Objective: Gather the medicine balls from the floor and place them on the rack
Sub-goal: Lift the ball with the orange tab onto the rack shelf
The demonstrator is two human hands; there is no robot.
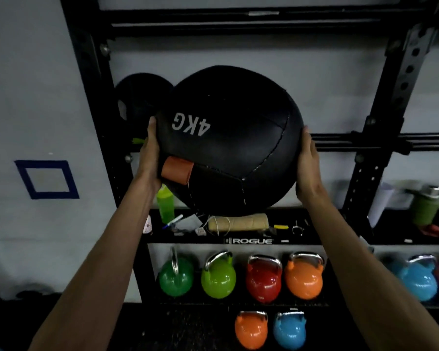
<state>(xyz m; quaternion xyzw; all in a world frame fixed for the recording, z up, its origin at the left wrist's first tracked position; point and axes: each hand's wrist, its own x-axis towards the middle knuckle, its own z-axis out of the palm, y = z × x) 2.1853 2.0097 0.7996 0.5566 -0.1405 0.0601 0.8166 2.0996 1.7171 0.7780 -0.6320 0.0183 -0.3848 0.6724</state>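
Medicine ball (228, 140) — between left hand (148, 155) and right hand (308, 165), fingers (306, 139) flat alongside

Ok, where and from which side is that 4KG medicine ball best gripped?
Take the medicine ball around its widest middle, a palm on each opposite side, as the left hand and right hand do. It is round, handle-free and too wide for one hand.
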